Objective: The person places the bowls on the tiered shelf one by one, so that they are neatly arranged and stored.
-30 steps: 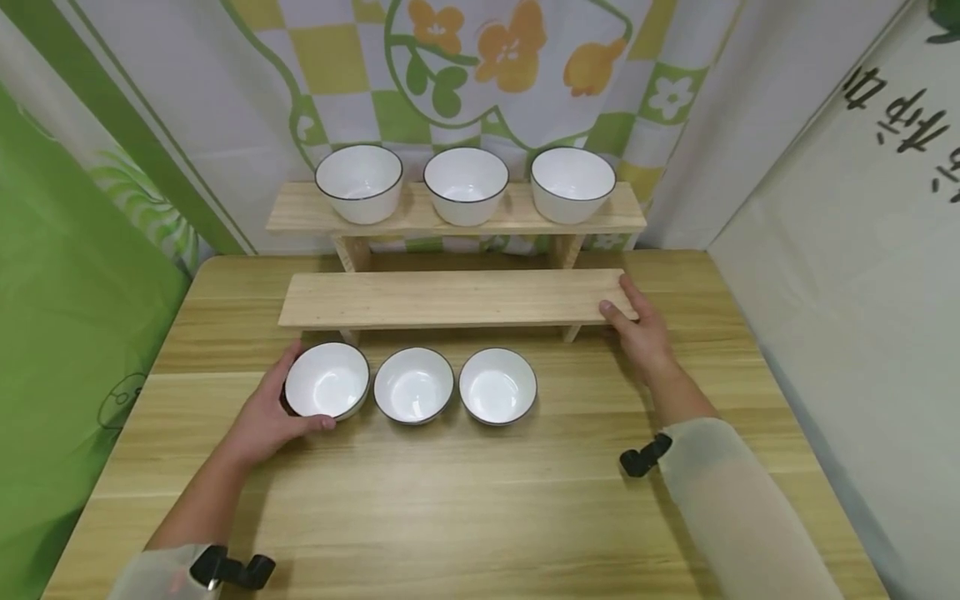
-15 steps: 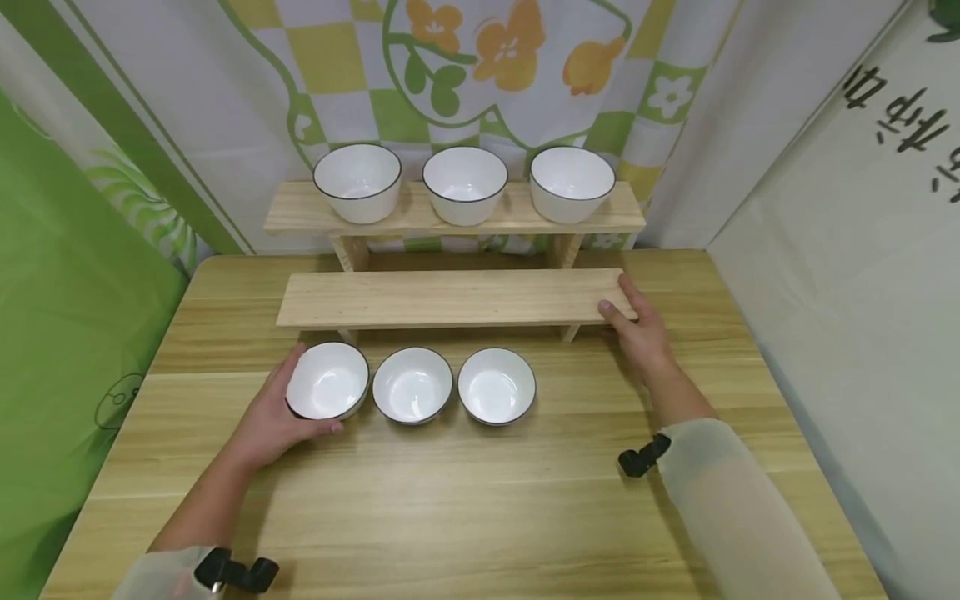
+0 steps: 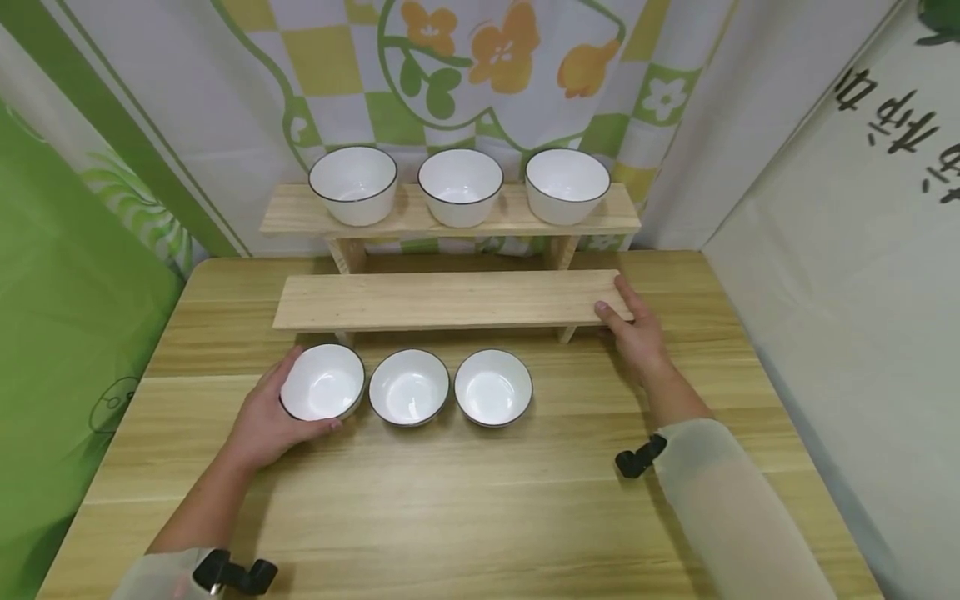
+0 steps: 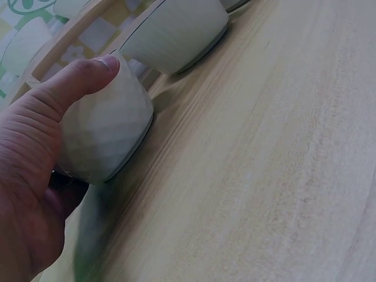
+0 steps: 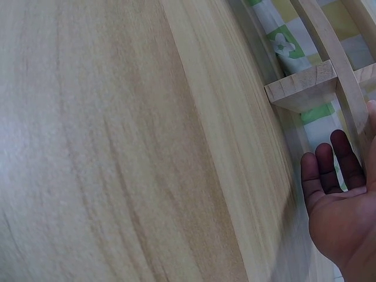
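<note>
Three white bowls with dark rims stand in a row on the wooden table [image 3: 465, 500]. My left hand [image 3: 309, 392] grips the left bowl [image 3: 326, 387], thumb on its near side and fingers round its far left side. The left wrist view shows that thumb [image 4: 88, 70] against the bowl's faceted wall [image 4: 108, 135]. The middle bowl [image 3: 408, 387] and right bowl [image 3: 492, 387] stand untouched. My right hand [image 3: 617, 304] rests on the right end of the low wooden shelf [image 3: 450, 298], fingers nearly straight. The right wrist view shows these fingers [image 5: 329, 170] beside the shelf's leg [image 5: 302, 88].
A taller wooden shelf [image 3: 292, 218] behind the low one carries three more white bowls [image 3: 460, 187]. Patterned cloth hangs behind, a green panel stands at the left and a white panel [image 3: 840, 275] at the right. Bare tabletop lies in front of the bowls.
My left thumb has closed in on the near side of the left bowl. The right hand has stayed on the shelf's end. The view has shifted slightly.
</note>
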The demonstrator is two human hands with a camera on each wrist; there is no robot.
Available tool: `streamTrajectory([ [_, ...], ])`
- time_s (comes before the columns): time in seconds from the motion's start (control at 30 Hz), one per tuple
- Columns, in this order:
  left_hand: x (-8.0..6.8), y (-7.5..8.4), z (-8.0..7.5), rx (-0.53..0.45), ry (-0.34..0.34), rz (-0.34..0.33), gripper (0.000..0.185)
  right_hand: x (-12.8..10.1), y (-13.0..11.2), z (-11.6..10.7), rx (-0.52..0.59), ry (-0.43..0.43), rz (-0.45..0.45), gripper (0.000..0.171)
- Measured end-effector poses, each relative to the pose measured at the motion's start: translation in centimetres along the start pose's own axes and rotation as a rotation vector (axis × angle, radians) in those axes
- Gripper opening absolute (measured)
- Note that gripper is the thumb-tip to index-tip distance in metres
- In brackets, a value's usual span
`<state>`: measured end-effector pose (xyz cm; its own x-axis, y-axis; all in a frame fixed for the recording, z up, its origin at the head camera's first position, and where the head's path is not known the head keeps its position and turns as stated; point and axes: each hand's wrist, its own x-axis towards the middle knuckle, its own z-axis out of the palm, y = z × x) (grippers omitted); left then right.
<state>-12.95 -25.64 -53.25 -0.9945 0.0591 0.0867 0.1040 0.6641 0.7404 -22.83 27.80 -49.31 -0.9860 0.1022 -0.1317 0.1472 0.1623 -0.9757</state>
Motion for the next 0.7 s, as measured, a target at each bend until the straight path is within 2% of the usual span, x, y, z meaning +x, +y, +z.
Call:
streamTrajectory([
  [0.3,0.1,0.6,-0.8,0.0,0.035,-0.016,0.126,0.1,0.1,0.0,0.036,-0.011,-0.002,0.071],
  [0.5,0.5,1.8,-1.9,-0.034,0.06,-0.007,0.12,0.2,0.2,0.0,0.055,-0.016,-0.013,0.072],
  [0.7,1.1,3.3,-2.5,-0.033,0.056,0.0,0.122,0.2,0.3,0.0,0.078,-0.028,-0.003,0.072],
])
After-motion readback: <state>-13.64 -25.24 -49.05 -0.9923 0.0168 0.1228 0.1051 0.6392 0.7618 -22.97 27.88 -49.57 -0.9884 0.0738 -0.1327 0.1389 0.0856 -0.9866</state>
